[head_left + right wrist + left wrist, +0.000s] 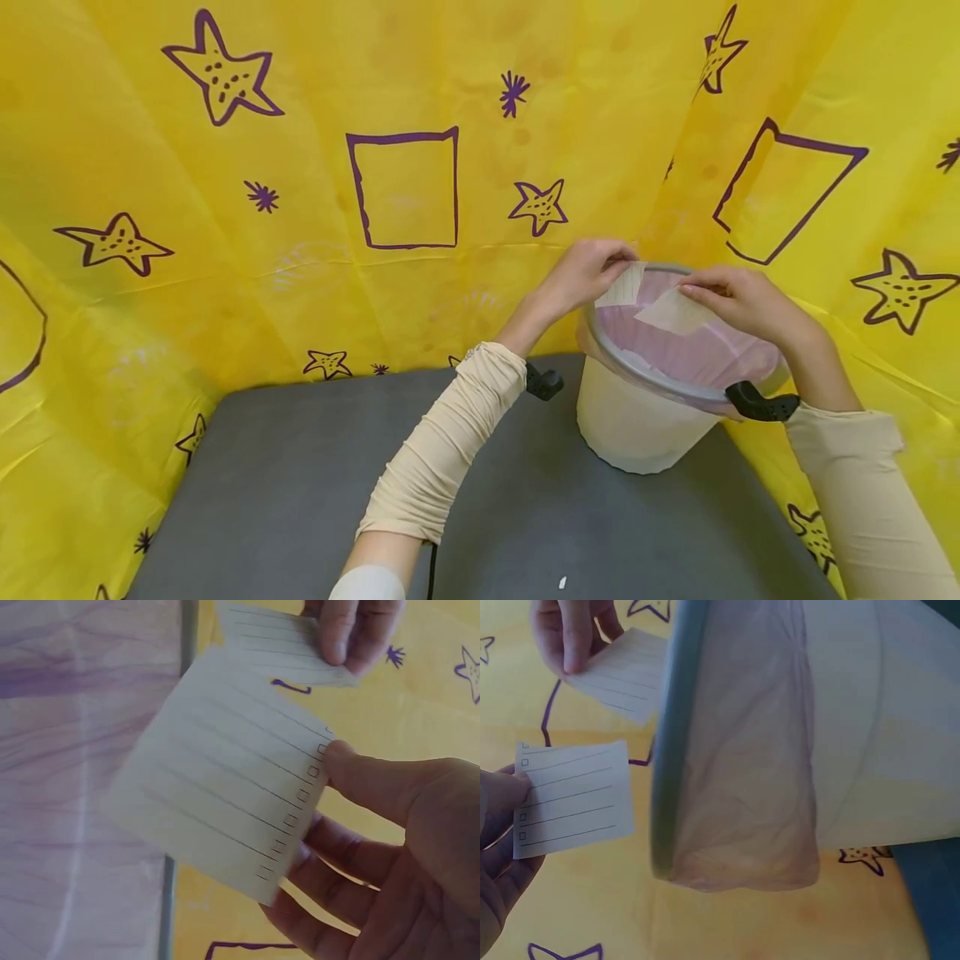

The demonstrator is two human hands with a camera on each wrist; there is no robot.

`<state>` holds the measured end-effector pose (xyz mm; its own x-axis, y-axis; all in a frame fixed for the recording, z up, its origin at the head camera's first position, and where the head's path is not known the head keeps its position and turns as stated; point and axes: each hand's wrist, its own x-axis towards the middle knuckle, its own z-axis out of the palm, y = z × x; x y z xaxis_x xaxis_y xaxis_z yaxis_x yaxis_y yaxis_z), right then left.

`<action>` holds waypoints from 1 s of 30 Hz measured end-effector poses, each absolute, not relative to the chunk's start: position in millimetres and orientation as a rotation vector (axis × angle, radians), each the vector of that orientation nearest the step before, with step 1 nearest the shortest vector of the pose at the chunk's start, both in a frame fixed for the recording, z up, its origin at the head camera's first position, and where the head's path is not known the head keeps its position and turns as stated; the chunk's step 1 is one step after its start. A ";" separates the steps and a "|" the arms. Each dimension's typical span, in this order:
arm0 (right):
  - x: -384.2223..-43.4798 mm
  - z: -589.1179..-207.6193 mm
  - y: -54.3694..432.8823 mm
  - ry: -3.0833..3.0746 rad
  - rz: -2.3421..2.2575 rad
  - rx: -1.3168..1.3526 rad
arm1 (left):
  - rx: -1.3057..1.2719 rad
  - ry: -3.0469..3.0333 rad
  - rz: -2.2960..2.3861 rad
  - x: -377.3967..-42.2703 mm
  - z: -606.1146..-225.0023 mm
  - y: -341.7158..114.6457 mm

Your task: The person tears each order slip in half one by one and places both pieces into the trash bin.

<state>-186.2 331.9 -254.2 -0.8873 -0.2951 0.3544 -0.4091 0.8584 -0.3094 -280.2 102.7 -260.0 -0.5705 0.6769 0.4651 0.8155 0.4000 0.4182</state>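
Observation:
My left hand [588,271] pinches a pale checklist paper [574,799], ruled with lines and small boxes along one edge, between thumb and fingers. A second checklist paper [225,772] is pinched at its boxed edge by my right hand [742,300]. Both papers are over the mouth of a whitish bin [637,425] in the head view, the left one by its far-left rim and the right one farther over the opening. A thin pinkish bag [637,329] lines the bin and folds outward over the grey rim [679,742].
The bin stands at the back right of a dark grey table [315,483]. Yellow cloth [405,308] printed with purple stars and frames hangs around the table. Near the front edge lies a tiny white scrap [562,582]. A black wrist camera [761,406] overlaps the bin's right side.

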 end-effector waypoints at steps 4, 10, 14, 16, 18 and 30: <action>-187.4 -254.7 335.3 -2.752 0.515 0.566 | -1.272 -2.471 -0.983 -286.9 -272.9 102.1; -187.6 -254.7 337.7 -2.806 0.471 0.554 | -1.258 -2.436 -1.073 -291.1 -283.2 107.4; -185.6 -253.7 337.4 -2.879 0.456 0.523 | -1.278 -2.436 -1.083 -286.5 -284.8 115.5; -184.8 -252.7 337.5 -2.918 0.453 0.505 | -1.289 -2.476 -1.033 -283.6 -284.6 118.7; -185.3 -252.0 336.9 -2.933 0.450 0.504 | -1.295 -2.522 -0.971 -282.3 -284.1 119.2; -184.4 -252.1 286.3 -2.568 0.793 0.490 | -1.111 -2.425 -0.914 -273.3 -273.9 46.4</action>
<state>-184.4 286.3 -252.1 -0.8558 -0.2079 0.4737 -0.4389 0.7766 -0.4520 -273.3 46.4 -273.9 -0.6461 0.5577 0.5211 0.7629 0.4928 0.4184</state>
